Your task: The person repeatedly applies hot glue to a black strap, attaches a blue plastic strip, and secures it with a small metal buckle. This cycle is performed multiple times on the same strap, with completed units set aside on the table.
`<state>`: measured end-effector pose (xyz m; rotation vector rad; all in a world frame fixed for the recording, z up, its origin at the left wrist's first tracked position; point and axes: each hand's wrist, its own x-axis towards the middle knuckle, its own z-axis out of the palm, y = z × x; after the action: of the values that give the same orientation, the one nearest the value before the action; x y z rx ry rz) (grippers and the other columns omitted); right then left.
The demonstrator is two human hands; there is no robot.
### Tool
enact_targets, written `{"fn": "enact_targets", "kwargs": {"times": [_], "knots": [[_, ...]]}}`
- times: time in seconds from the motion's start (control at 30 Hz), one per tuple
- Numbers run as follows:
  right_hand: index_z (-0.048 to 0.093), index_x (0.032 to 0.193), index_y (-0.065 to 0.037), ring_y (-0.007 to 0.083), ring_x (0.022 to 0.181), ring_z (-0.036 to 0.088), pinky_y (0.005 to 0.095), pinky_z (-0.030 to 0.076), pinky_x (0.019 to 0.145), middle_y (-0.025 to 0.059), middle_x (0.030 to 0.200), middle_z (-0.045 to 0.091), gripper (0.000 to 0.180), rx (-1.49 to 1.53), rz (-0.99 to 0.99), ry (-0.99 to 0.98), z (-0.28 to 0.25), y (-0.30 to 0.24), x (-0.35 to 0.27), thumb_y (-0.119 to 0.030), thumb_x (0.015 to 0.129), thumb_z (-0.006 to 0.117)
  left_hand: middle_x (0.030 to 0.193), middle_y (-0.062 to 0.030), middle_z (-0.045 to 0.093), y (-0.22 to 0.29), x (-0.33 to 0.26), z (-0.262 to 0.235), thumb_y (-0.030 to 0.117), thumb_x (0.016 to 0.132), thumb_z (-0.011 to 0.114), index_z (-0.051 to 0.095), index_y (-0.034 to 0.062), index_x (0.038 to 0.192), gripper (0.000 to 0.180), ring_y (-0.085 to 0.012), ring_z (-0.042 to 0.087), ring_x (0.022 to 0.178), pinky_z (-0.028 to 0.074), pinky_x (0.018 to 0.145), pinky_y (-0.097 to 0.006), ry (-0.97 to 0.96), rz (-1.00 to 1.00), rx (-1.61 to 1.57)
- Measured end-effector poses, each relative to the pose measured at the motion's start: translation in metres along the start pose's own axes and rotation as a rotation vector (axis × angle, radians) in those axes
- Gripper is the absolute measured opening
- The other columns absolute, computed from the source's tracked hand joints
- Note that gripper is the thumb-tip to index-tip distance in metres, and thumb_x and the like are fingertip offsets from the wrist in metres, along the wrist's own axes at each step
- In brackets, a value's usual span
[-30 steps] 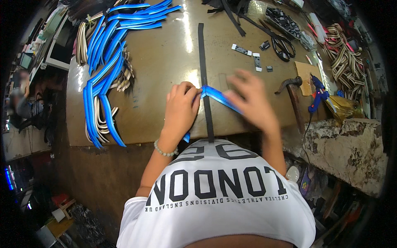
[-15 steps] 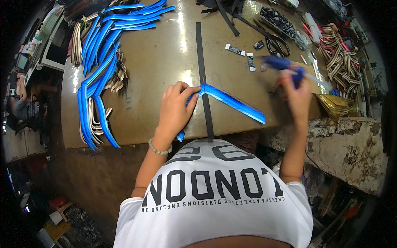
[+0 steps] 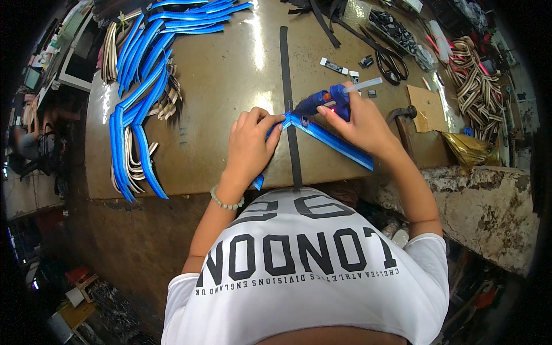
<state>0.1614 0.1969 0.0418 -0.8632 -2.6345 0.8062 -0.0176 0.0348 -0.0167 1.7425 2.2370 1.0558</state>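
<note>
My left hand (image 3: 250, 144) presses and pinches the folded end of a blue webbing strap (image 3: 336, 144) against the table. The strap bends into an inverted V, its left arm mostly hidden under that hand. Beneath the fold runs a long black strip (image 3: 286, 69) on the tabletop. In my right hand (image 3: 365, 122) is a blue hot glue gun (image 3: 325, 103) with a pale glue stick in its rear. Its nozzle points left and down, right at the strap's fold; whether it touches cannot be made out.
Bundles of blue straps (image 3: 129, 123) lie at the left. To the right are black scissors (image 3: 392, 66), a tray of small black parts (image 3: 391, 29), a hammer (image 3: 404, 123), a cardboard piece (image 3: 426, 109) and striped straps (image 3: 474, 86). Small labelled packets (image 3: 334, 66) lie behind the glue gun.
My right hand has brought the glue gun left, from the right side of the table to the strap's fold. My left hand keeps its hold on the strap.
</note>
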Motion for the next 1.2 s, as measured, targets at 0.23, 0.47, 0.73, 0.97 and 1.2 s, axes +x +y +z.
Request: {"fn": "enact_targets", "kwargs": {"times": [0.23, 0.47, 0.73, 0.97, 1.2], "knots": [[0.054, 0.114, 0.000, 0.0388, 0.065, 0.067, 0.0430, 0.052, 0.059, 0.0216, 0.070, 0.065, 0.053, 0.007, -0.014, -0.210, -0.007, -0.005, -0.029, -0.044, 0.088, 0.068, 0.092, -0.0073, 0.059, -0.003, -0.001, 0.003, 0.017, 0.086, 0.069, 0.073, 0.0120, 0.102, 0.017, -0.0274, 0.056, 0.088, 0.046, 0.079, -0.039, 0.000, 0.013, 0.022], [0.063, 0.105, -0.001, 0.0311, 0.080, 0.069, 0.0397, 0.051, 0.068, 0.0163, 0.088, 0.070, 0.046, 0.071, 0.524, 0.898, -0.060, 0.105, -0.076, -0.045, 0.094, 0.062, 0.102, -0.0121, 0.059, 0.009, -0.011, -0.023, 0.009, 0.083, 0.065, 0.066, 0.0082, 0.117, 0.034, -0.0316, 0.055, 0.096, 0.045, 0.088, -0.041, 0.011, 0.026, -0.062], [0.071, 0.097, 0.001, 0.0456, 0.098, 0.063, 0.0522, 0.050, 0.082, 0.0293, 0.103, 0.066, 0.056, -0.554, 1.116, 0.293, -0.090, 0.093, -0.136, -0.048, 0.099, 0.044, 0.101, -0.0127, 0.059, -0.002, -0.043, -0.029, -0.005, 0.074, 0.061, 0.066, 0.0030, 0.103, 0.030, -0.0324, 0.052, 0.101, 0.043, 0.089, -0.044, 0.007, -0.184, -0.108], [0.064, 0.104, 0.000, 0.0366, 0.097, 0.060, 0.0416, 0.048, 0.087, 0.0178, 0.108, 0.060, 0.021, -0.317, -0.070, 0.203, -0.026, 0.107, -0.006, 0.000, 0.083, 0.063, 0.114, -0.0087, 0.062, 0.004, -0.032, -0.048, -0.008, 0.071, 0.063, 0.070, 0.0065, 0.102, 0.036, -0.0333, 0.050, 0.107, 0.041, 0.095, -0.041, -0.200, 0.046, 0.175], [0.065, 0.108, -0.003, 0.0270, 0.078, 0.064, 0.0343, 0.052, 0.071, 0.0146, 0.090, 0.064, 0.025, 0.099, 0.056, 0.138, -0.026, 0.034, -0.026, -0.004, 0.083, 0.069, 0.132, -0.0102, 0.053, 0.018, -0.040, -0.067, 0.005, 0.075, 0.068, 0.063, 0.0072, 0.121, 0.046, -0.0377, 0.043, 0.122, 0.035, 0.101, -0.046, -0.370, 0.077, 0.272]]}}
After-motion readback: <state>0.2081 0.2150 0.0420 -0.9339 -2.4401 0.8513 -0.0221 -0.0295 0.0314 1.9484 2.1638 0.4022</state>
